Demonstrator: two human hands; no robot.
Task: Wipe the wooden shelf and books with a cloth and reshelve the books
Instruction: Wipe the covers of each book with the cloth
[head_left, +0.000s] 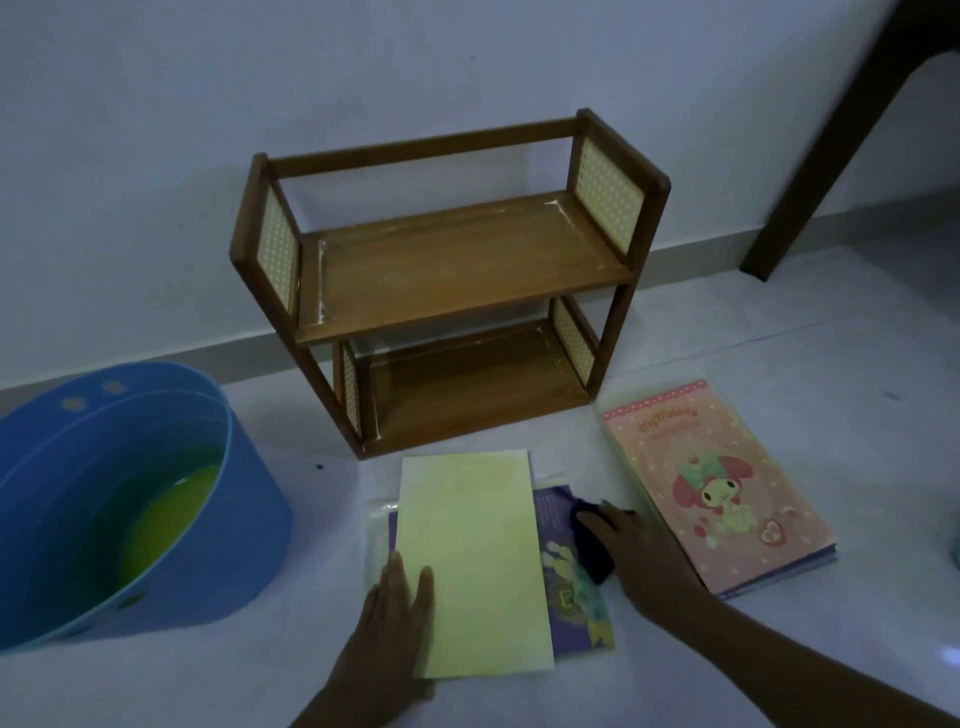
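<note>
**Wiping a book cover on the floor in front of the shelf**

Resting flat, the left hand lies with straight fingers on the near left edge of a pale yellow book, pressing it down. The right hand lies palm-down over a dark cloth, fingers extended over it and pressing it against the purple book. Whether the fingers curl around the cloth cannot be told.

The pale yellow book lies on top of the purple book and covers most of it; only the right strip of the purple cover shows. A clear plastic sleeve edge shows under the stack on its left side.

Just right of the right hand, a pink book with a cartoon character on its cover lies flat on the floor, on top of at least one more book whose edges show beneath it.

Beyond the books, the wooden shelf stands upright against the wall. It has two tiers and dotted yellow side panels. Both tiers hold no books. Pale marks show along the corners of the upper board.

At near left, a blue tub stands on the floor, holding yellow-green liquid. At far right, a dark furniture leg slants down to the floor.
</note>
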